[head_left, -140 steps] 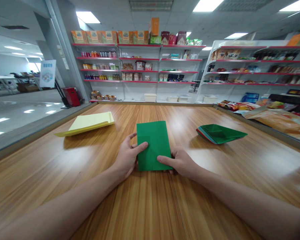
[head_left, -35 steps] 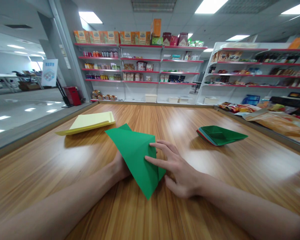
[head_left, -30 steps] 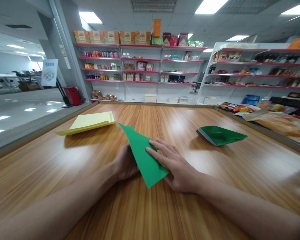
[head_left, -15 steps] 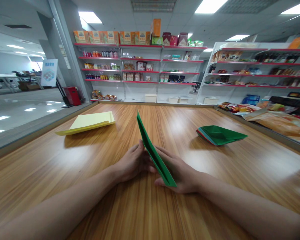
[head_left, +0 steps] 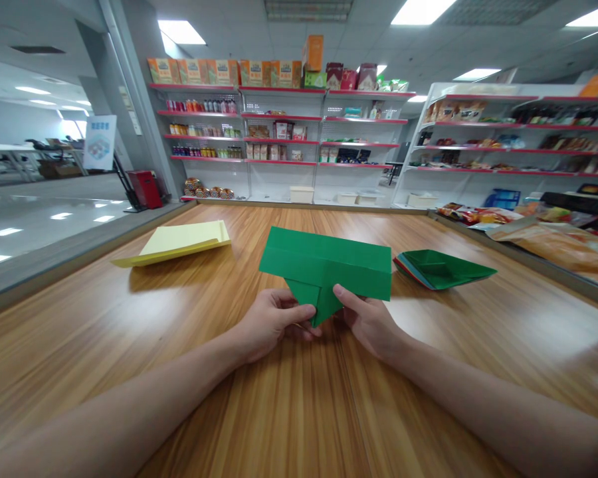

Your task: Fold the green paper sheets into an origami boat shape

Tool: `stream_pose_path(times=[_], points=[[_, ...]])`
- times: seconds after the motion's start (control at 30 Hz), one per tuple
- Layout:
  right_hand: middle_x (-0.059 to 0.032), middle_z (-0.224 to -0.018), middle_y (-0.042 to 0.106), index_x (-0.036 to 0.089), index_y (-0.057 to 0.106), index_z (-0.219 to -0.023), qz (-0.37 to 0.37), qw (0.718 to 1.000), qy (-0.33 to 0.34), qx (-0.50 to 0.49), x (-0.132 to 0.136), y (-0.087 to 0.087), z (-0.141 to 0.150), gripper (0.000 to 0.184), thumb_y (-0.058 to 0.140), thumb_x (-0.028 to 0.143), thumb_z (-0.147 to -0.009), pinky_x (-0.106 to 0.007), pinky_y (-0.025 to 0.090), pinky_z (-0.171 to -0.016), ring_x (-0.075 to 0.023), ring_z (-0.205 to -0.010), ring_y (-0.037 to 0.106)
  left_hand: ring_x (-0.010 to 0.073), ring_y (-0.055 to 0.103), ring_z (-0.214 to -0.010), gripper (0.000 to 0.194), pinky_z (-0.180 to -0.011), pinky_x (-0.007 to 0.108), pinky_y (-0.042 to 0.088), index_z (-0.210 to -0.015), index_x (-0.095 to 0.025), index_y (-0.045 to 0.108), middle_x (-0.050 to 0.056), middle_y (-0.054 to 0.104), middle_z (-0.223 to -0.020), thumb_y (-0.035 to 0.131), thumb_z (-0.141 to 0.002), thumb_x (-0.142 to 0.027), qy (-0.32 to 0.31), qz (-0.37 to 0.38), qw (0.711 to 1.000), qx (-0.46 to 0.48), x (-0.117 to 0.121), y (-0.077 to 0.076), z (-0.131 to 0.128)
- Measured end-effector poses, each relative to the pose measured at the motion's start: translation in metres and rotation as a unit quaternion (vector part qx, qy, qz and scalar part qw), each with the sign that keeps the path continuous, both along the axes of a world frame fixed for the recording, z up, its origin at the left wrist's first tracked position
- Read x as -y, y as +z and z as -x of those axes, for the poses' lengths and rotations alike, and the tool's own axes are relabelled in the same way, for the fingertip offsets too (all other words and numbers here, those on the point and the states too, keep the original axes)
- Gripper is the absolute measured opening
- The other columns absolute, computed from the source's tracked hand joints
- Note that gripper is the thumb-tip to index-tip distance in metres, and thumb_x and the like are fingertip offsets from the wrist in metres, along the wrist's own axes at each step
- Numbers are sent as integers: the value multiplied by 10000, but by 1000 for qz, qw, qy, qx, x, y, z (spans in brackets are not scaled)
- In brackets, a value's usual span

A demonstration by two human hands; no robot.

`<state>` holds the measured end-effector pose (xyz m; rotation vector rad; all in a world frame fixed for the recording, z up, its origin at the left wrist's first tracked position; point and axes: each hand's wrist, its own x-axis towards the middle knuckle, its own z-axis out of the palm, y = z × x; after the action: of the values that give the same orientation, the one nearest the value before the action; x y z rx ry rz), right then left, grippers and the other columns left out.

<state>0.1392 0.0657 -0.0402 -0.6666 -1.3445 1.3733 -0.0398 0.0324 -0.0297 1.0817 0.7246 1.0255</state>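
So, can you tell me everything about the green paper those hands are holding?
The green paper looks thin and plain, with creases and folded layers. A wide band runs across its top, and below it narrows to a point. Over the wooden table, the left hand grips it near the point; the right hand holds it slightly higher.

Two hands, one green folded sheet, one yellow stack, one multicoloured stack

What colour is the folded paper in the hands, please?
The folded paper is green, clearest in the head view.
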Motion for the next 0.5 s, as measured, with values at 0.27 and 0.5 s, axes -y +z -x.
stream_pose_path(times=[0.27,0.5], points=[[-74,-1041,684,179,673,-958,46,999,20,-12,4,2,1,258,691,335,-755,-411,471,-911,-239,-974,622,170,659,-557,234,-540,251,518,-729,-67,692,132,707,-652,727,-703,-297,-11,3,999,-44,-1,-3,0],[-66,-1069,678,209,645,-1061,80,996,37,-31,6,6,3,354,700,349,-740,-425,485,-901,-245,-990,619,153,619,-591,305,-531,268,503,-760,-81,684,111,683,-751,686,-743,-385,22,-4,999,47,0,-1,-1]])
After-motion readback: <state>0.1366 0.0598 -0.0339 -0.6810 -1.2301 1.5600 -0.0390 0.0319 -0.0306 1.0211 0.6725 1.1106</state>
